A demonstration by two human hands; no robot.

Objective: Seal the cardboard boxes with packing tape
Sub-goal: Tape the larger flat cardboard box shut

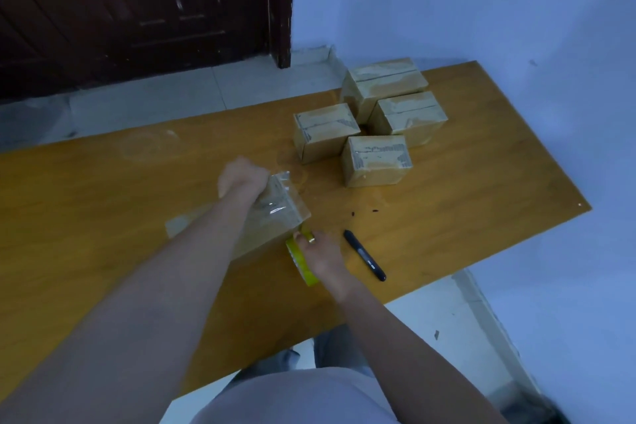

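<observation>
On the wooden table (103,189) a cardboard box (256,239) lies under my left forearm, largely hidden and blurred. My left hand (241,177) is curled in a fist at the box's far side and grips the end of a clear tape strip (285,206). The strip stretches over the box back to a yellow-cored tape roll (301,265). My right hand (321,256) grips that roll at the box's near right corner, standing it on edge on the table. Several taped boxes (377,160) sit grouped at the back right.
A black marker pen (364,255) lies on the table just right of my right hand. Small dark specks (373,210) mark the wood beyond it. The table's right edge (516,244) drops to a tiled floor. A dark door (137,10) stands behind.
</observation>
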